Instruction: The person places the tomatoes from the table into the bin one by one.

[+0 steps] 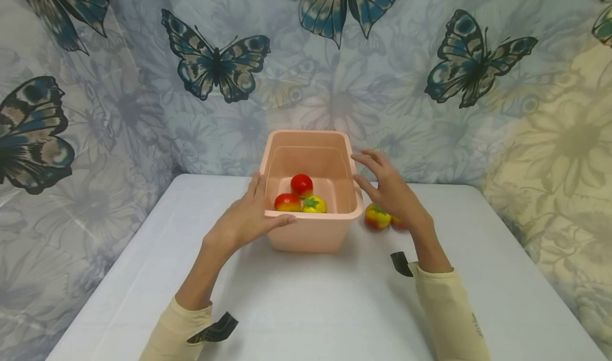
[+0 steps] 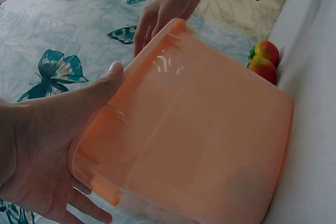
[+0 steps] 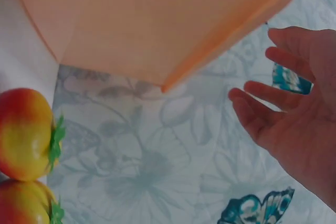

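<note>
A peach-coloured plastic bin (image 1: 308, 233) stands on the white table, its mouth facing up and toward me. Inside lie two red toy fruits, one farther back (image 1: 302, 185) and one at the front left (image 1: 287, 202), beside a yellow one with green leaves (image 1: 314, 204). My left hand (image 1: 241, 217) rests around the bin's near left corner, its thumb along the front rim and its fingers stretched out along the left side. At the right rim, my right hand (image 1: 389, 188) is raised with spread, slightly bent fingers; in the right wrist view a gap separates it from the bin, and it holds nothing.
Right of the bin, under my right hand, are a red-and-yellow toy fruit (image 1: 377, 217) and a second fruit (image 1: 399, 224), partly hidden. The white table (image 1: 306, 308) ends at a butterfly-printed cloth (image 1: 306, 84) behind and along both sides.
</note>
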Motion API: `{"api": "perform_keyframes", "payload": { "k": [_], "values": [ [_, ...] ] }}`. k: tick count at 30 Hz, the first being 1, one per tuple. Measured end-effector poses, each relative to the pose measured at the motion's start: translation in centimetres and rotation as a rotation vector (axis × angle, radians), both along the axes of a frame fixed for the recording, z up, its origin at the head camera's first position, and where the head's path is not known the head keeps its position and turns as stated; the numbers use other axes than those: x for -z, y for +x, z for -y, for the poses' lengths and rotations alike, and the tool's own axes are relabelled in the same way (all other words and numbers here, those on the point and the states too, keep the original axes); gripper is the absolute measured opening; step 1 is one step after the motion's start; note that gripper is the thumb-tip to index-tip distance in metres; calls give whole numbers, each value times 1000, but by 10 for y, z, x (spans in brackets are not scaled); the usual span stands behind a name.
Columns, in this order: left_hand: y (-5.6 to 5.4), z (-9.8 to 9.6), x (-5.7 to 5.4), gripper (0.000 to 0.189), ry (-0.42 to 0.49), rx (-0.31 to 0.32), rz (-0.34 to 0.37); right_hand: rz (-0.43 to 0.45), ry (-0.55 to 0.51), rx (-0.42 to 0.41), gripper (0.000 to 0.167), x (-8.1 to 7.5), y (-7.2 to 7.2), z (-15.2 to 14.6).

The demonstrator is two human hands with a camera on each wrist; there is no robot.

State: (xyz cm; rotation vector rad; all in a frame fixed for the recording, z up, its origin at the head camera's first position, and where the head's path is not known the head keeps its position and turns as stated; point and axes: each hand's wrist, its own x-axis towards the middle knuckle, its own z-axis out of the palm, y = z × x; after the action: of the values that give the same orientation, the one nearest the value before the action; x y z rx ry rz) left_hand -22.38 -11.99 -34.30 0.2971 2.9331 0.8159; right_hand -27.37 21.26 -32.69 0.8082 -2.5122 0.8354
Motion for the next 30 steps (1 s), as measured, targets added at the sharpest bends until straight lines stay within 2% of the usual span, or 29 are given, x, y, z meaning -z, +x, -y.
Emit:
{"api": "perform_keyframes", "payload": {
  "k": [4, 13, 22, 24, 30],
  "values": [
    [-1, -1, -1, 137, -17, 9, 7, -2, 21, 15, 48, -6, 2, -9],
    [-1, -1, -1, 137, -13, 3, 14, 80, 93, 44, 48, -16, 7, -38],
    [1, 0, -2, 135, -9, 5, 13, 109, 102, 100, 50, -20, 8, -62],
    [2, 0, -2, 135, -10, 9, 14, 158, 134, 122, 53, -18, 6, -67],
    [3, -1, -2, 133, -17, 14, -1, 403, 291, 179, 66, -4, -8, -85]
  ]
}}
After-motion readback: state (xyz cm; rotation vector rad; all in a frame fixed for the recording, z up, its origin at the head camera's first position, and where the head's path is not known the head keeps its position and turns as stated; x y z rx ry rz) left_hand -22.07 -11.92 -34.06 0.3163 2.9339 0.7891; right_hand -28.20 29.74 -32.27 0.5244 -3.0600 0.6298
